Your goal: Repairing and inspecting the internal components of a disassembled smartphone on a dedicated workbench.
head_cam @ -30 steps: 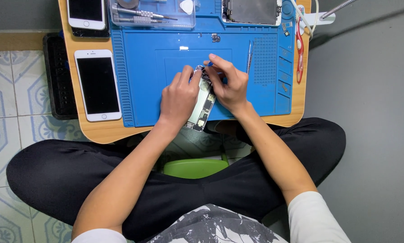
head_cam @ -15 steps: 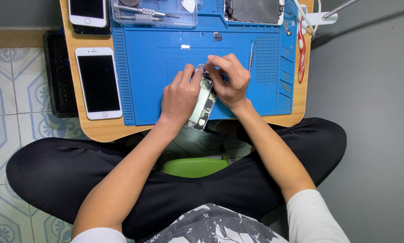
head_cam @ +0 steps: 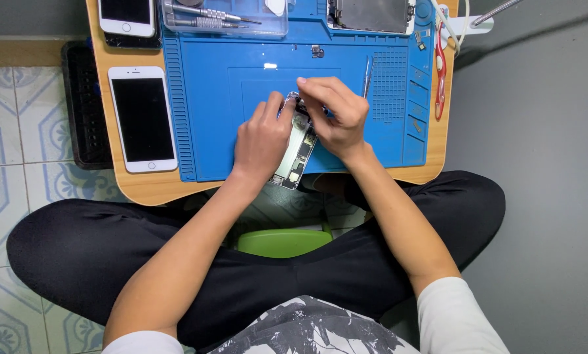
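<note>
Opened phone (head_cam: pixel 296 152) lies tilted on blue mat (head_cam: pixel 222 124) at table (head_cam: pixel 143 190) front edge, w/ left hand (head_cam: pixel 262 141) palm-down, grip closed on its left side, & right hand (head_cam: pixel 332 111) curled over top end, fingertips pinched narrow on sth too small to tell.

Lighting: bright, even, from overhead; colours saturated. Shadows: soft and short, one beneath the hands on the blue silicone work mat (head_cam: pixel 228 118), a darker one under the near edge of the light wooden table (head_cam: pixel 143 190). Glare: small white highlight on the mat just beyond the hands. Focus: sharp across the frame, no motion blur. Edges: no obvious bending of straight lines.
</note>
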